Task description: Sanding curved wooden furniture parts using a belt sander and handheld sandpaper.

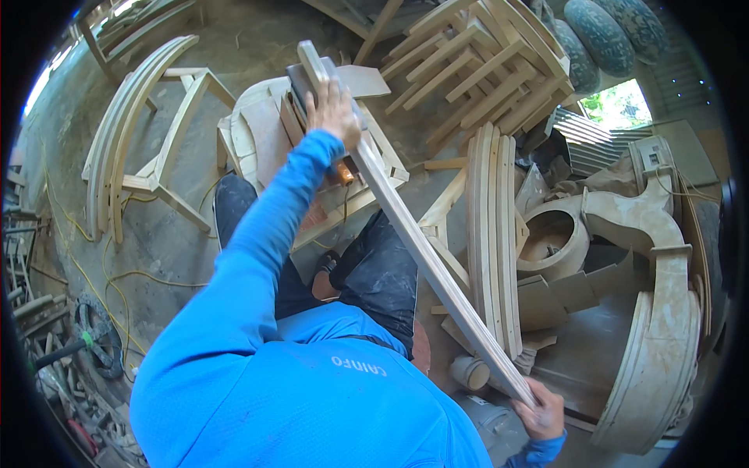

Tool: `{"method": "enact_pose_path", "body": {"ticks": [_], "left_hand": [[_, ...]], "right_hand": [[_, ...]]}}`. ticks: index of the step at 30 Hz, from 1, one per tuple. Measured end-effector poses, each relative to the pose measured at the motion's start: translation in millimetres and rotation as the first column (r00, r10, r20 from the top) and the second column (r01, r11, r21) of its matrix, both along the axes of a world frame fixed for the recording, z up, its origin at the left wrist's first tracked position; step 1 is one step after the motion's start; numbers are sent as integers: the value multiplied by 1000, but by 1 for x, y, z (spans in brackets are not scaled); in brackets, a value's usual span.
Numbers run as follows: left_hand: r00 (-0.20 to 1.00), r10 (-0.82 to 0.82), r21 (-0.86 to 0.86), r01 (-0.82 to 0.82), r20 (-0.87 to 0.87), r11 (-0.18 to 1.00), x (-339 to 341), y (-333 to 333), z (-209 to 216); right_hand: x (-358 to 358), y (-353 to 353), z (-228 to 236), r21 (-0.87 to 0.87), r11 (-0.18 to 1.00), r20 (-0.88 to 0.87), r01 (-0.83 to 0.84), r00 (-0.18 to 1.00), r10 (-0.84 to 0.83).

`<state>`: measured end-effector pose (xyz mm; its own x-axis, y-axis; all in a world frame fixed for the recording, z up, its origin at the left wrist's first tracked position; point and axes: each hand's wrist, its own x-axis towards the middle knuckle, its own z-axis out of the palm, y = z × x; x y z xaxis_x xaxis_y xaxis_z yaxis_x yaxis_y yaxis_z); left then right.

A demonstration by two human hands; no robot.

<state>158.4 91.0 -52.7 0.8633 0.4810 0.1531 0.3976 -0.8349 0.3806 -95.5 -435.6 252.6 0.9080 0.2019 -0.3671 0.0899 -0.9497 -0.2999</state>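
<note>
A: State the surface and the room.
B: Workshop; dusty concrete floor (pixel 175 253). A yellow cable (pixel 160 281) lies at left, near curved wooden rails (pixel 109 148). A stack of slatted wooden frames (pixel 484 70) occupies the far right. A low wooden support (pixel 374 195) carries boards.
A: Locate the workpiece relative to each hand.
B: The long wooden strip (pixel 441 274) runs diagonally, far centre to near right. The left hand (pixel 333 115) lies over its far portion, fingers extended; cannot tell whether it grips. The right hand (pixel 544 412) is wrapped around the near-right end.
</note>
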Motion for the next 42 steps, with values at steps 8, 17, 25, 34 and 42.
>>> {"method": "enact_pose_path", "body": {"ticks": [8,17,25,34,42], "left_hand": [[998,-33,-182,43,60,982,-40,-80,22],[999,4,-48,-3,34,999,16,45,2],[991,27,95,-39,132,995,73,148,-14],[994,66,153,-80,91,985,140,288,28],[991,131,115,-128,-19,985,139,303,55]], "right_hand": [[-20,-29,88,-135,954,-83,266,957,-279],[17,46,-25,-60,998,108,14,994,-8],[47,113,-114,14,995,220,-95,971,90],[117,212,-198,159,947,361,-279,909,207],[147,233,-225,253,898,329,-361,905,271]]}}
